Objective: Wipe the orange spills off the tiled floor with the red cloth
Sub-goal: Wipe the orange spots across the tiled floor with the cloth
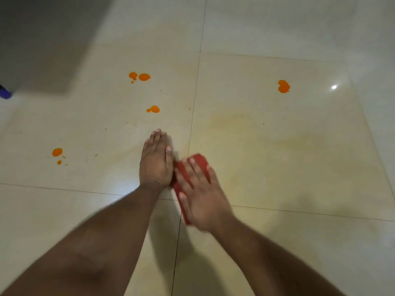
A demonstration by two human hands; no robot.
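Observation:
The red cloth (199, 162) lies folded on the cream tiled floor (277, 167), pressed flat under my right hand (202, 193), whose fingers are spread straight over it. My left hand (156, 161) rests flat on the tile just left of the cloth, fingers straight and together. Orange spills dot the floor: a pair of blobs (140, 76) at the upper middle, a smaller one (154, 109) below it, one at the left (57, 152) and one far right (283, 86). A faint yellowish smear (277, 137) spreads over the tile right of the cloth.
A dark grey shadowed area (42, 39) fills the upper left corner. A small purple object (5, 92) shows at the left edge. Grout lines (193, 116) cross the floor. A bright light reflection (334, 87) sits at the right.

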